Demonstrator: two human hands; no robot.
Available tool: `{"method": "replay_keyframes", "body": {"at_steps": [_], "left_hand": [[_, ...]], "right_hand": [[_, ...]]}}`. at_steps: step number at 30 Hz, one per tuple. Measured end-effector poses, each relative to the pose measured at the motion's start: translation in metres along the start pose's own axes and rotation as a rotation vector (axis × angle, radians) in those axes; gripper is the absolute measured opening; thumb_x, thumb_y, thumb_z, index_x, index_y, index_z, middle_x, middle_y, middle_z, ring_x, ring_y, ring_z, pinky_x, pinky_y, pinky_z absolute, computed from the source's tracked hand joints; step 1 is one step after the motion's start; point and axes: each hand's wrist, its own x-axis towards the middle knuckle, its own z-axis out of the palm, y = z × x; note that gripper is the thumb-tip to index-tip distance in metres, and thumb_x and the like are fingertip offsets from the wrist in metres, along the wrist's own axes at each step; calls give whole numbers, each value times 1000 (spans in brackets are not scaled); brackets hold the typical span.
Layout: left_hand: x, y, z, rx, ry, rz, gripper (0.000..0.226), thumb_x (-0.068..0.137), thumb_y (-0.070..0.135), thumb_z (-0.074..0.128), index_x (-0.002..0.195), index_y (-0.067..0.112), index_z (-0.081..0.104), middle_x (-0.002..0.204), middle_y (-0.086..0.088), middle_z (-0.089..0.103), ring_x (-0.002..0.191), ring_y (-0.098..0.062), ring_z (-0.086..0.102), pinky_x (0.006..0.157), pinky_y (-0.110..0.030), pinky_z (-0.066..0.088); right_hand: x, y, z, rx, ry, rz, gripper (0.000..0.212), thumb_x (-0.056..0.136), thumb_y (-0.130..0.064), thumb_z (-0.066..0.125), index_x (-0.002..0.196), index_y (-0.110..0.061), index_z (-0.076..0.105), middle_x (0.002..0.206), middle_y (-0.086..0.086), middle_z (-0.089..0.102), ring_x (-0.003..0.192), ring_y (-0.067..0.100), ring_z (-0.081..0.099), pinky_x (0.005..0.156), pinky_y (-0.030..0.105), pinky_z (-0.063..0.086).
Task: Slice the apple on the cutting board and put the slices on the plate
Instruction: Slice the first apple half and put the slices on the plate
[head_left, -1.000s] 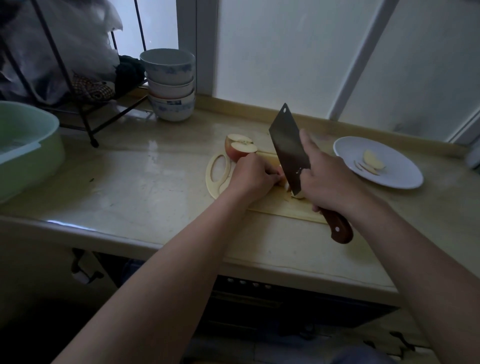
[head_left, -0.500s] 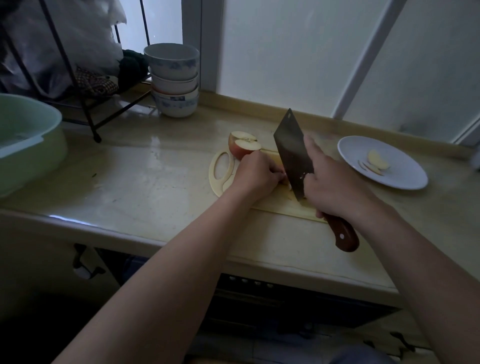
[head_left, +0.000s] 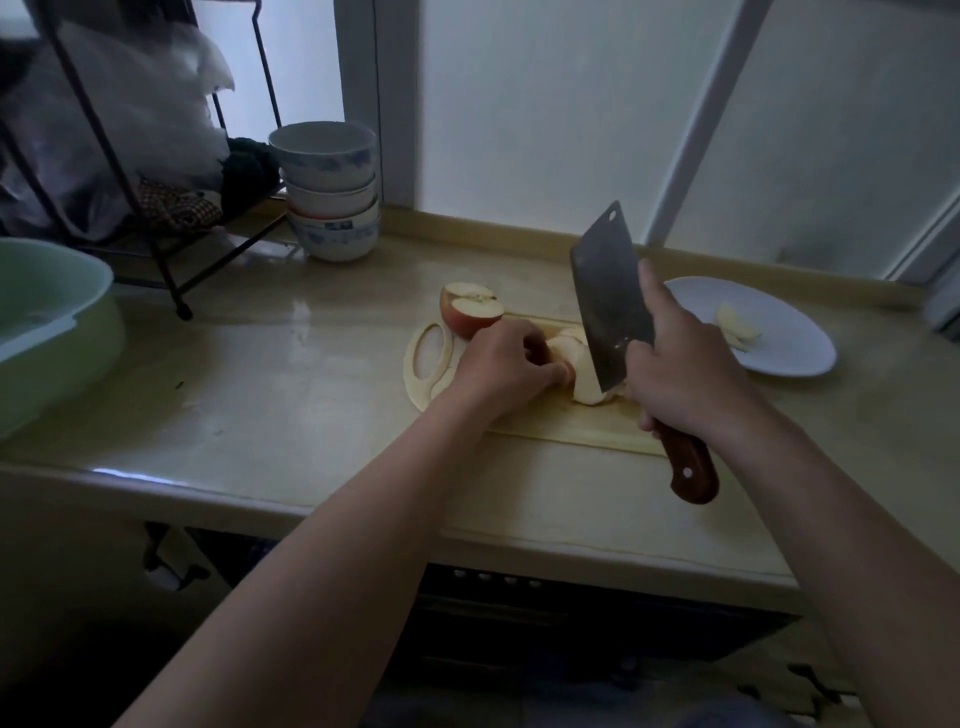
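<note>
A pale cutting board with a handle hole lies on the counter. My left hand grips a red-skinned piece of apple on it, fingers curled over the piece. Cut pale slices lean against the piece's right side. My right hand holds a cleaver by its wooden handle, index finger along the blade's back, the edge down among the slices. Another apple half sits cut face up at the board's far left corner. A white plate to the right holds a few slices.
Stacked blue-and-white bowls stand at the back by the window. A black wire rack with bags fills the back left. A green basin sits at the left edge. The counter's front edge runs below my forearms.
The cleaver has come down through the apple piece and a new slice leans free to the right. My left hand has shifted slightly left on the piece.
</note>
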Motion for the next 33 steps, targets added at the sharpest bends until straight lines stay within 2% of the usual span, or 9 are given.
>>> {"method": "replay_keyframes", "body": {"at_steps": [3,7,13,16,19,25,27,31,33], "left_hand": [[0,1,-1,-20,3,0,40,87,35,79,121,17,68,112,5,67,99,-7,62,79,-20,50],[1,3,-4,-127,0,-88,44,90,37,75,128,17,66,107,8,66,101,-9,63,92,-30,55],[4,23,-21,-236,-65,-225,30,101,39,60,121,18,65,98,2,71,89,-15,68,76,-28,58],[9,28,-24,-157,-78,-248,29,104,39,54,118,17,66,93,-3,72,85,-17,68,84,-35,61],[12,32,-21,-69,-93,-261,28,105,41,50,116,20,65,92,-5,73,90,-24,71,91,-42,60],[15,33,-16,16,-20,-193,29,107,38,46,128,24,61,105,2,65,91,-18,63,83,-34,56],[14,33,-16,9,-9,-167,27,108,36,45,125,25,63,107,2,65,92,-19,63,85,-36,56],[9,31,-19,-18,-23,-190,29,107,41,44,107,23,67,90,-4,70,80,-20,66,86,-42,57],[7,28,-20,-29,-61,-203,24,106,36,50,107,22,70,91,-4,71,86,-22,68,91,-43,57]], "right_hand": [[0,2,3,44,-7,-10,82,106,-15,44,163,-47,-7,121,22,67,53,17,70,44,24,54],[1,4,5,90,12,-26,82,104,-14,43,163,-47,-5,115,17,69,50,16,70,44,24,53],[-3,5,5,169,33,-62,80,106,-15,41,162,-50,-4,87,6,70,51,19,70,46,28,58],[-4,6,7,185,19,-76,80,105,-15,42,162,-49,-2,81,10,71,52,23,70,45,28,57],[-4,8,8,204,14,-76,81,103,-13,42,163,-49,-1,80,12,71,52,25,71,49,33,60],[-3,15,7,234,14,-65,82,103,-12,42,162,-49,-2,86,9,69,54,26,71,47,30,58],[-3,18,7,243,12,-60,82,103,-12,42,162,-49,-2,87,9,69,54,26,71,49,31,59],[-2,20,9,249,10,-67,82,104,-12,43,162,-48,-2,89,9,68,56,27,71,50,33,60],[-2,19,11,244,1,-72,82,104,-12,43,163,-48,-2,87,8,69,55,26,71,50,34,61]]}}
